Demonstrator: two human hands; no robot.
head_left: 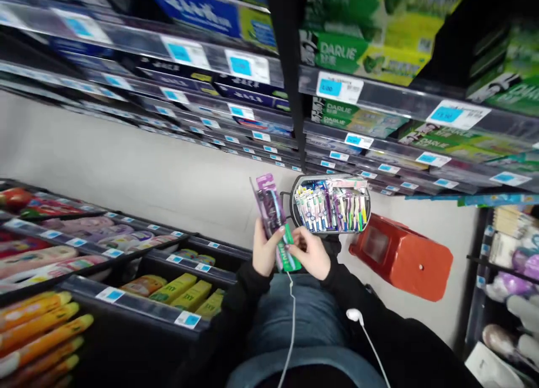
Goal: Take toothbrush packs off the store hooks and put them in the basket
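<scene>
My left hand (265, 249) grips packaged toothbrushes in front of my body, thumb on top. A purple toothbrush pack (266, 194) points up and away from it, and a green toothbrush pack (291, 259) lies at its lower end, partly overlapping. My right hand (312, 252) pinches the right edge of the green pack with thumb and curled fingers. Just beyond my right hand stands a dark basket (295, 215), filled with many packaged toothbrushes (318, 208) in rows. My fingers hide parts of both held packs.
Shelves of toothpaste boxes (337, 54) rise on the far side of the aisle. A red plastic stool (415, 259) is on the floor at right. Nearer shelves hold yellow boxes (185, 298) and orange tubes (42, 326). A white earphone cord (293, 320) hangs over my lap.
</scene>
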